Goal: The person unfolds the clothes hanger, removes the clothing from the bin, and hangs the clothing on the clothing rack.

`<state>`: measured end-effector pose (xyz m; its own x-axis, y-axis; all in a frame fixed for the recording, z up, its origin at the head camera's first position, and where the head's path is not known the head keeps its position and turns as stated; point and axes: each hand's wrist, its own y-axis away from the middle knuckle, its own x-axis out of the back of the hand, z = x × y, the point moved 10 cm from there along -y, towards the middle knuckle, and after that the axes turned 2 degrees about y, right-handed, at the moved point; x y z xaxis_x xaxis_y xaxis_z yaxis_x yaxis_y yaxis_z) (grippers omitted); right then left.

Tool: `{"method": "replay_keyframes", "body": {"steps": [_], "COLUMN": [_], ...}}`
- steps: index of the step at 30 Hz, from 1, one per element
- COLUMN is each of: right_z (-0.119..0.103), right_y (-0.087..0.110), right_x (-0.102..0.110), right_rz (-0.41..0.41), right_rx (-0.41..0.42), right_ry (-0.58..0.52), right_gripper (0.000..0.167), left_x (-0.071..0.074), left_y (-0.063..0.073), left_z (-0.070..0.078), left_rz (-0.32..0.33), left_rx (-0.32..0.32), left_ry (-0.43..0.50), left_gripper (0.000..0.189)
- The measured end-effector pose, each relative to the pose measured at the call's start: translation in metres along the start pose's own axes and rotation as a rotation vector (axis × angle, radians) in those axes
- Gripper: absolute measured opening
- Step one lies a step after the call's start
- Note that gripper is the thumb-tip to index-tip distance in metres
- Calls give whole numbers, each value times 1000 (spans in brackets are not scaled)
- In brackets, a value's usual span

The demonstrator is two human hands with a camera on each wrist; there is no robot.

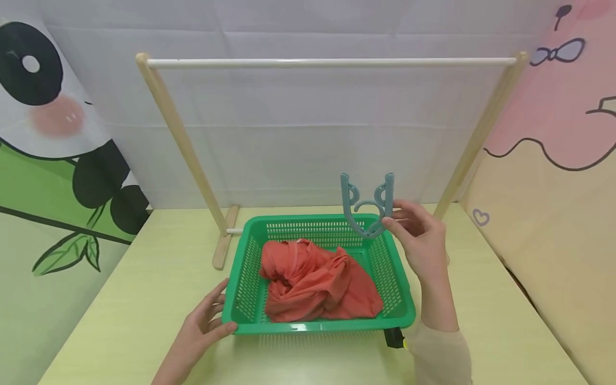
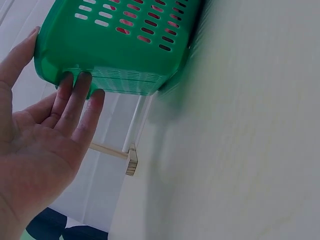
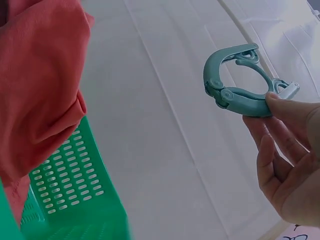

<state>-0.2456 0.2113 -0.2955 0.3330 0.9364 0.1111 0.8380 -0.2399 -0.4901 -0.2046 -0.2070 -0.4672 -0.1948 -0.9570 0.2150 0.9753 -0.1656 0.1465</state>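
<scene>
A blue-green folding clothes hanger (image 1: 346,200) is raised over the back right of the green basket (image 1: 317,326), its two arms folded upward around the hook. My right hand (image 1: 423,243) pinches it by one arm between thumb and fingers. The right wrist view shows the same folding hanger (image 3: 242,106) close up, with its hinge joints visible. At the basket's front left corner, my left hand (image 1: 202,326) holds the rim, thumb on the front side and fingers along the left wall. A crumpled red cloth garment (image 1: 322,283) lies inside the basket.
Behind the basket stands a rack with wooden legs (image 1: 180,133) and a white horizontal bar (image 1: 332,63). Its left foot (image 1: 225,243) rests on the pale yellow table (image 1: 144,299). A small black object (image 1: 394,338) shows under the basket's front right corner. Printed cloth hangs at both sides.
</scene>
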Motion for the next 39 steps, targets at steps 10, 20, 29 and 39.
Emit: {"method": "replay_keyframes", "body": {"steps": [10,20,29,39], "right_z": [-19,-23,-22,-23], "right_y": [3,6,5,7], "right_x": [-9,-16,-20,-36], "right_rz": [-14,-55,-58,-93], "right_rx": [37,9,-6,-43], "right_ry": [8,73,72,45], "right_gripper": [34,33,33,31], "left_x": [4,34,53,-22], "left_y": [-1,-11,-21,-50], "left_z": [14,32,121,197], "left_rz": [-58,-10,121,46], "left_rx": [3,43,-223,-440], "left_ry": [-30,-302,-355,-123], "left_gripper": [84,56,44,41]}}
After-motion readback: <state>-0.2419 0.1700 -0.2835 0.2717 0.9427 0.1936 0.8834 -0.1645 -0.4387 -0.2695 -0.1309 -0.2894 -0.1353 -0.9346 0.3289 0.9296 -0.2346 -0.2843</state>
